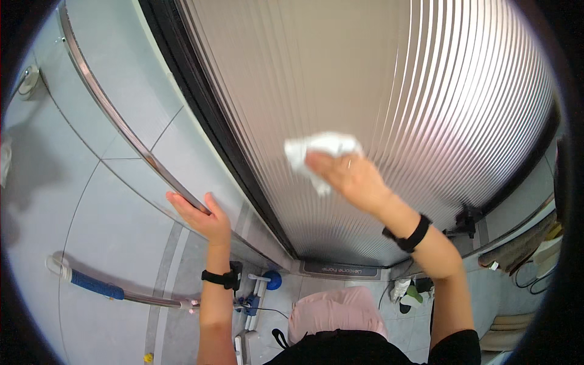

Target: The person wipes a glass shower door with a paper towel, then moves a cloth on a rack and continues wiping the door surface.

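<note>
My right hand (356,182) is spread over a crumpled white cloth (328,144) and holds it flat against the ribbed glass door (340,73). Slight blur softens the hand and the cloth. At the left, my left hand (204,219) takes hold of a long shiny metal edge strip (125,125), its thumb on one side and its fingers on the other. Black bands (420,234) sit round both wrists. The palm side of the right hand is hidden.
A black door frame (207,100) runs beside the glass. A dark handle (467,220) sticks out at the right. Against the left tiled wall leans a pole with a blue grip (94,285). A dark mat (340,269) lies at the threshold. Towels (517,240) hang at the right.
</note>
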Demonstrator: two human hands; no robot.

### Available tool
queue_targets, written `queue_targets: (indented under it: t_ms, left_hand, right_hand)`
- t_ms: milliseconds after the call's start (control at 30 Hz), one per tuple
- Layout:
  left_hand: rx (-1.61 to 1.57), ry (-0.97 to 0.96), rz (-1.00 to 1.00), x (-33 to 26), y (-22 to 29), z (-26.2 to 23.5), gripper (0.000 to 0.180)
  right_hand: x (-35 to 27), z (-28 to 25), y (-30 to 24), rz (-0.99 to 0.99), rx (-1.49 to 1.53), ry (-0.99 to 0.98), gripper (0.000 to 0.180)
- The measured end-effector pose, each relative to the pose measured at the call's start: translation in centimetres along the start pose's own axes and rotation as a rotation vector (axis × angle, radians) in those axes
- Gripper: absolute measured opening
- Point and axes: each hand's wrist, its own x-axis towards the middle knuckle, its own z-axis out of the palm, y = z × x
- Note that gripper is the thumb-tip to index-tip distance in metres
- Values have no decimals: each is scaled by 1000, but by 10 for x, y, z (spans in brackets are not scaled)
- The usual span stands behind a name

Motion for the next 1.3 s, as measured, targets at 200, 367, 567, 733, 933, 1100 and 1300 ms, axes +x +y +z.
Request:
queue_targets:
  t_ms: [200, 367, 567, 733, 933, 1100, 1300]
  left_hand:
    - [-4, 13, -11, 1, 4, 2, 59]
    - [-2, 23, -5, 0, 3, 4, 59]
    - [52, 25, 16, 3, -3, -3, 58]
    - [5, 38, 20, 3, -1, 2, 58]
    - [-5, 39, 17, 1, 2, 4, 57]
    - [8, 45, -17, 2, 0, 0, 56]
    - [-7, 9, -68, 3, 10, -1, 57]
  right_hand:
    - [132, -81, 61, -3, -216, 653, 39]
    - [164, -58, 41, -99, -176, 703, 39]
    - [74, 22, -29, -13, 124, 114, 46]
    - [-38, 96, -65, -109, 233, -294, 51]
    - [-106, 106, -58, -104, 263, -373, 50]
    - [-54, 2, 4, 178, 119, -65, 42]
    - [-4, -122, 116, 374, -475, 614, 50]
